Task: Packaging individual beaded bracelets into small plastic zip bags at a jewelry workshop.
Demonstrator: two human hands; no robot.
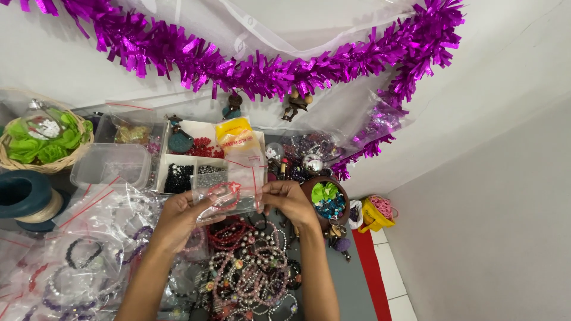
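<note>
Both my hands hold a small clear zip bag (pixel 229 193) with a red seal strip above the table. A red bead bracelet (pixel 226 195) lies inside the bag. My left hand (pixel 181 217) grips the bag's left side. My right hand (pixel 286 201) pinches its right edge. Beneath my hands lies a heap of beaded bracelets (pixel 253 270) in pink, silver and red.
A divided bead box (pixel 189 160) with a yellow-topped packet (pixel 238 139) stands behind the bag. Several bagged bracelets (pixel 83 255) lie at left, near a clear lidded tub (pixel 111 164), a woven basket (pixel 41 142) and a cord spool (pixel 27 199). A brown bowl (pixel 326 199) sits at right. Purple tinsel (pixel 262 74) hangs on the wall.
</note>
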